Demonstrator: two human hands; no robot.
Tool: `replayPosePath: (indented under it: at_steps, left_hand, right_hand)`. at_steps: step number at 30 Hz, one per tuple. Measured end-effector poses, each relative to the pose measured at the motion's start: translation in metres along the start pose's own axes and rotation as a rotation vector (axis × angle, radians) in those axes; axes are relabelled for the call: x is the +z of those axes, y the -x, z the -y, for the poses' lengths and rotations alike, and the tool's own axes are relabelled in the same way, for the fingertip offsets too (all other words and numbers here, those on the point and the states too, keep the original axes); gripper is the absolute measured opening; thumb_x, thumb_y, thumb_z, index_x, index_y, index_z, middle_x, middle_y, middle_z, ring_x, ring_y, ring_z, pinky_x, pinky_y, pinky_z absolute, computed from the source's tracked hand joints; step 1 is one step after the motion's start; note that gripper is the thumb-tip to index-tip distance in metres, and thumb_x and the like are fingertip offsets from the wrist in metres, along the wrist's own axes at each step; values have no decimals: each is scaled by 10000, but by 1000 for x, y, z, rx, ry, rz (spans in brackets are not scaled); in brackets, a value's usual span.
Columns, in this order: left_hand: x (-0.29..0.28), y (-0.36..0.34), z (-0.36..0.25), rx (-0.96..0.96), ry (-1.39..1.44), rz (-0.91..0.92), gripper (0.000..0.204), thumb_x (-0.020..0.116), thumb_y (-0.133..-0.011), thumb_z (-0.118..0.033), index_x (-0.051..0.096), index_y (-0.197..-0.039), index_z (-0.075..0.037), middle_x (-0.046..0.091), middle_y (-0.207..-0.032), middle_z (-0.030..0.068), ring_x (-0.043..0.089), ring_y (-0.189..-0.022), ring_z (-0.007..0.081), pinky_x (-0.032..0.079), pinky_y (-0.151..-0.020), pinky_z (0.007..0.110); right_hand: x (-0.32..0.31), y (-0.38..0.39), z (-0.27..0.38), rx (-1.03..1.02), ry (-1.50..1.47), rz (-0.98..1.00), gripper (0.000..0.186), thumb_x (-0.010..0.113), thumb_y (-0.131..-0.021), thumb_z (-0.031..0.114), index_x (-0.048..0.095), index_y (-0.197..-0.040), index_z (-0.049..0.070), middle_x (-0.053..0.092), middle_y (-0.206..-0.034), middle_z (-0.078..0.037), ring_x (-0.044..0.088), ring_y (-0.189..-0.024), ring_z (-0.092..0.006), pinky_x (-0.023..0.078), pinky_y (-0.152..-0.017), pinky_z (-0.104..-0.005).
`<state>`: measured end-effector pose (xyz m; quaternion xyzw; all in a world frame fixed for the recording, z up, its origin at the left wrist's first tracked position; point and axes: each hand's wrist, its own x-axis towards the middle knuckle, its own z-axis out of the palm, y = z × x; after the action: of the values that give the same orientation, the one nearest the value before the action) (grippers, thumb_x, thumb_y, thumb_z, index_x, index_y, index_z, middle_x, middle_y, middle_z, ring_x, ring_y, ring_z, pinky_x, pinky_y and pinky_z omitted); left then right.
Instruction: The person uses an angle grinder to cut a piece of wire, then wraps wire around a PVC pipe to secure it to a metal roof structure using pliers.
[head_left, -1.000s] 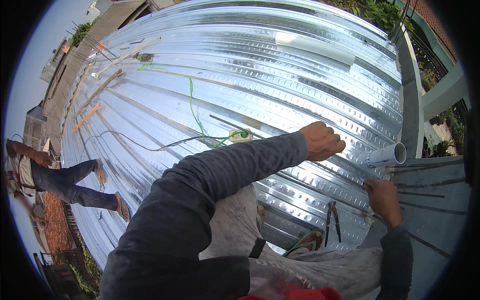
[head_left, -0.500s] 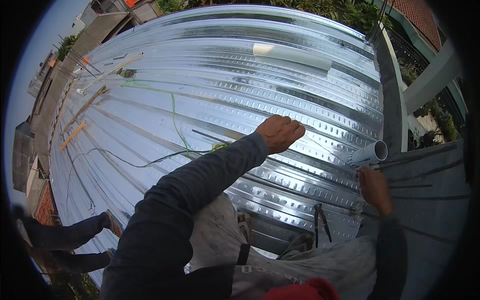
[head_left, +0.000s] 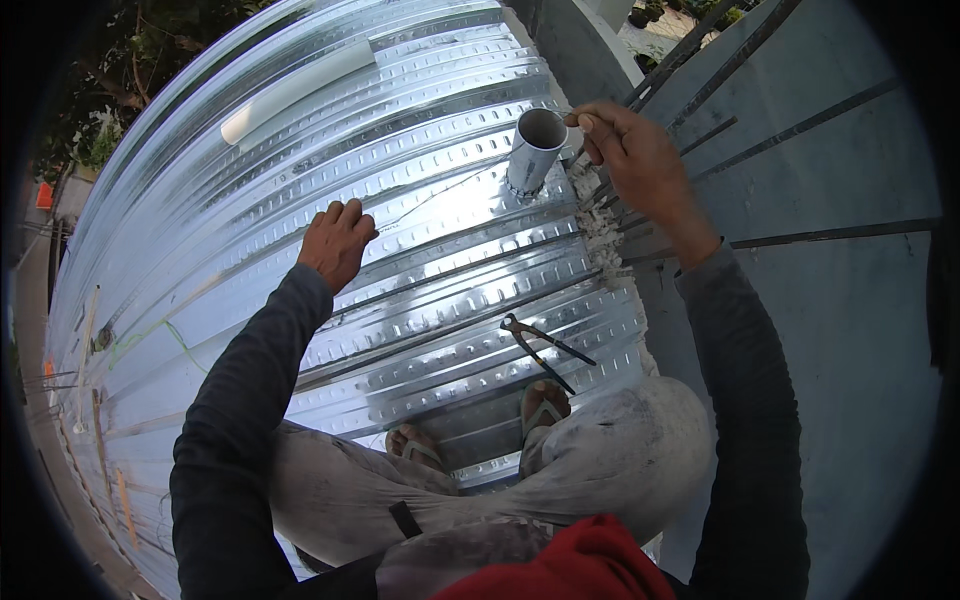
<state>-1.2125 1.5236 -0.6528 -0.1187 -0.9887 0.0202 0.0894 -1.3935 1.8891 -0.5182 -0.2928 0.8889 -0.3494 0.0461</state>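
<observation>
My left hand [head_left: 340, 245] is closed on one end of a thin wire [head_left: 440, 195] above the ribbed metal decking [head_left: 420, 290]. The wire runs from it toward a short grey pipe [head_left: 535, 155] standing upright near the decking's right edge. Beside the pipe's open rim, my right hand [head_left: 635, 160] is pinched shut; what lies between its fingertips is too small to make out. A pair of end-cutting pincers [head_left: 545, 350] with dark handles rests on the decking, jaws toward the pipe, in front of my feet.
A long white pipe piece [head_left: 295, 90] lies farther off on the decking. Several dark steel bars [head_left: 790, 130] stick out over the grey wall [head_left: 830, 330] on the right. Rough mortar [head_left: 600, 240] lines the decking's edge. A green cord [head_left: 180, 340] and wood strips lie far left.
The view has swung to the right and down. My right hand has risen from low beside the pipe to its rim. My left hand still keeps its grip on the wire.
</observation>
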Motion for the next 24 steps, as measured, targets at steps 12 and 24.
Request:
replayPosePath:
  at_steps: [12,24]
  left_hand:
    - [138,-219,9,-692,861,-1,335,483,-1062,-344,607,-906,-74,535,-743,37,478,-632,148,407,-595,338]
    - [205,-175,-159,-1076,821,162,392,474,-1045,-264,552,-1421,-189,718,-1174,224,671,-1132,411,514,-979,485]
  right_hand:
    - [87,-62,-95,247,483,-291,184,512,-992,105,553,-1093,-44,718,-863,-275,725,-833,-462,595,-748,-522]
    - [224,30,-207,475,422,17,157,535,-949,78,637,-1013,-23,733,-888,-215,745,-854,-399,608,-744,-484]
